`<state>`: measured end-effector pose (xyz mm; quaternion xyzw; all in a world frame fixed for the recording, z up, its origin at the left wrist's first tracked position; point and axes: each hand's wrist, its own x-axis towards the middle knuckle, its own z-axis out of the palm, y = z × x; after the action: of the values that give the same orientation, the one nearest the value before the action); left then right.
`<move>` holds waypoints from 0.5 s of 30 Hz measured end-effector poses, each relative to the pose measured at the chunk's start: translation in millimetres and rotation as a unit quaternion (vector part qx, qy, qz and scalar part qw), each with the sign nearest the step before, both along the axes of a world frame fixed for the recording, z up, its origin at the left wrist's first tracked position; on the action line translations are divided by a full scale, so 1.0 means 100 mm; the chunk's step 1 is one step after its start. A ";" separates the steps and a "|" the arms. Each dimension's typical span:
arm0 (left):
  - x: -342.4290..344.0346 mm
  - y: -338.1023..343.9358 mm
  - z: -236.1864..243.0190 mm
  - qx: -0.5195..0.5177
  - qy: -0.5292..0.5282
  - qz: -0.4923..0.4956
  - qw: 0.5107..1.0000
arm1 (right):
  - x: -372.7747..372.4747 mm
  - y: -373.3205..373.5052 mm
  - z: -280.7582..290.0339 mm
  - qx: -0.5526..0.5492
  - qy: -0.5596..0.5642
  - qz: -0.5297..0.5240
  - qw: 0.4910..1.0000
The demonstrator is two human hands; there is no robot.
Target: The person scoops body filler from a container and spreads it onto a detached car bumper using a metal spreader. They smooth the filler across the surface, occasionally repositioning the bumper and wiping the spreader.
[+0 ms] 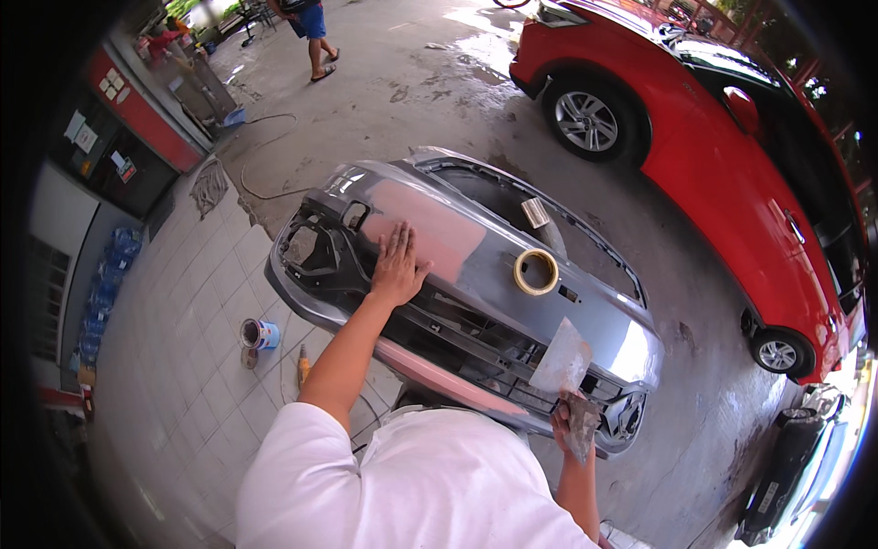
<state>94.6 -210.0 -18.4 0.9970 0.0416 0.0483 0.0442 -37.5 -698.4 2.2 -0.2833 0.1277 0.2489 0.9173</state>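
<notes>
A grey car bumper (498,297) lies in front of me, with a pink filler patch (448,233) on its left part. My left hand (398,272) rests flat on that patch, fingers stretched out and holding nothing. At the bumper's near right end, my right hand (560,428) is closed on a dark, stained flat piece (583,424). A pale grey flat sheet (562,359) sticks up just beyond it; whether the two are joined I cannot tell. A roll of masking tape (536,290) and a small silvery block (534,213) sit on the bumper.
A red car (695,192) stands beyond on the right, a dark car (796,467) behind it. On the tiles at left are an opened can (267,335) and a yellow-handled tool (304,366). Blue bottles (102,284) line the wall. A person (314,27) is at the far end.
</notes>
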 end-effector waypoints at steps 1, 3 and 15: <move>-0.10 -0.04 -0.01 -0.012 -0.005 -0.010 1.000 | 0.00 -0.03 -0.01 0.002 -0.002 -0.003 1.000; -0.23 -0.06 0.00 -0.025 -0.011 -0.025 0.999 | 0.00 -0.02 -0.03 0.012 -0.007 -0.006 1.000; 0.91 0.21 0.05 -0.003 0.005 0.033 0.999 | -0.23 -0.31 -0.13 0.032 -0.030 -0.009 0.999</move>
<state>185.5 -189.4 -13.1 0.9952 0.0748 0.0443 0.0451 -60.4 -729.6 -11.0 -0.2596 0.0947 0.2360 0.9316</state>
